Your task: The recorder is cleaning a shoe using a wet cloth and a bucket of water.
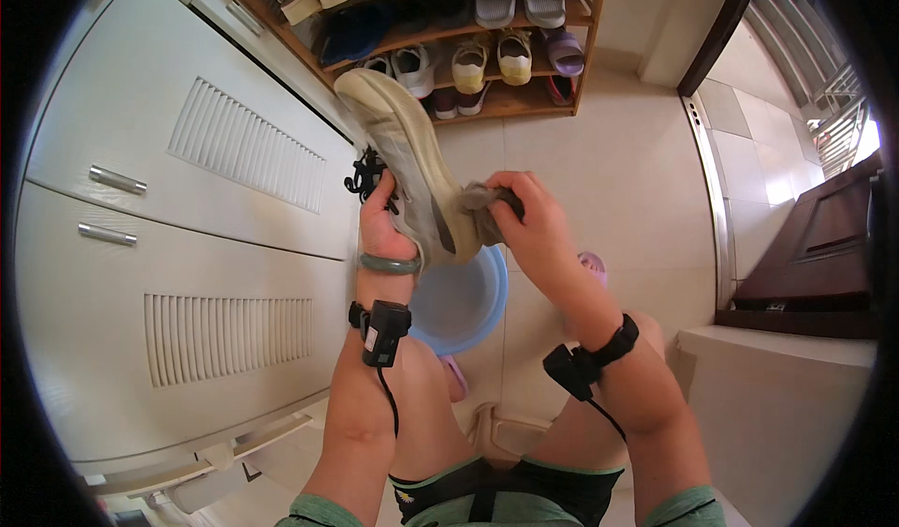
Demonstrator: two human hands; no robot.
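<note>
A white and grey sneaker [412, 162] with a cream sole and black laces is held up on its side, toe toward the shoe rack. My left hand [382, 223] grips it from the left, by the laced upper; most of its fingers are hidden behind the shoe. Between the closed fingers of my right hand [526, 211] is a bunched grey-brown cloth [481, 211], pressed against the sole near the heel. Below the shoe, a light blue basin [459, 307] rests on the floor, partly covered by my left arm and the shoe.
A wooden shoe rack [524, 110] with several pairs of shoes and slippers stands ahead. White louvred cabinets [187, 237] line the left. At right are a doorway sill [714, 204] and a dark brown door [815, 256]. My feet in pink slippers [455, 377] flank the basin.
</note>
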